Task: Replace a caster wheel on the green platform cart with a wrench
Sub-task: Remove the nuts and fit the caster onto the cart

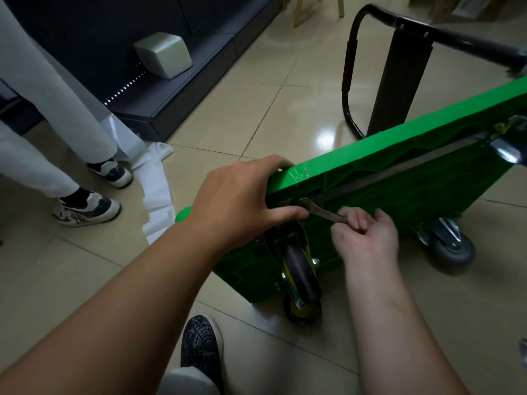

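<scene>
Both hands at cart corner, left hand gripping, right hand holding wrench

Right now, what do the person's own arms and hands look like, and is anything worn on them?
The left forearm and the right forearm are bare to the frame edge; no sleeves show. The left hand and the right hand wear no gloves, and no watch, bracelet or ring is visible.

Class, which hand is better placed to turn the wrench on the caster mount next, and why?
Right. The right hand grips the wrench, whose head sits at the mount; the left hand holds the cart by its corner.
</scene>
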